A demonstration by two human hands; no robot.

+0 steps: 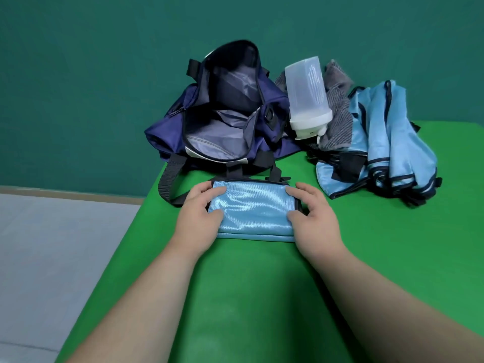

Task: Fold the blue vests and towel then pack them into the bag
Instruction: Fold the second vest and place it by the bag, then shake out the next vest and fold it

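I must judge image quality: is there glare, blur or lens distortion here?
Head view: even, soft light; sheen glares on the folded vest; the wide lens stretches the forearms; the bag and bottle look slightly soft; only faint shadows.

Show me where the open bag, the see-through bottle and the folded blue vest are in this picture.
bag (pixel 167 124): head view, navy outer side left of its opening.
bottle (pixel 305 93): head view, middle of its clear body.
folded vest (pixel 251 208): head view, centre of its shiny top face.
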